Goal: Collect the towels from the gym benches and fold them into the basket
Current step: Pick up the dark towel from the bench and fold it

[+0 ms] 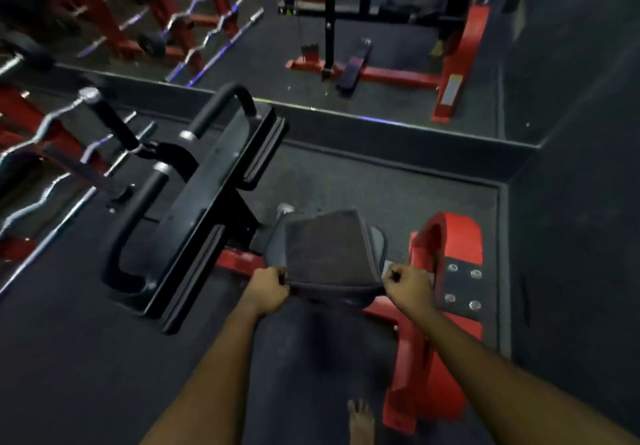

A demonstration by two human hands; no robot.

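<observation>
Bare foot (360, 417) at the bottom edge, on the dark floor (69, 358). 2 bare forearms reach forward from there. Left hand (268, 290) has its fingers curled tight, pinching the near left corner of a dark grey towel (325, 247). Right hand (408, 287) does the same on the near right corner, fingers closed on the cloth. The towel's near edge is stretched between both hands. The rest of it lies flat on a padded gym seat (377, 240), the tabletop here. A dark, blurry panel hangs below the hands between the arms; cannot tell if it is more towel. No basket in view.

Red machine frame (446, 236) is just right of the seat, with a black plate carrying 4 bolts (462, 287). A black machine with curved padded handles (207, 202) stands to the left. Further left, chrome curl bars (45, 125) sit on a red rack. At the back is another red and black machine (381, 73) and more bars (194, 8), all blurred.
</observation>
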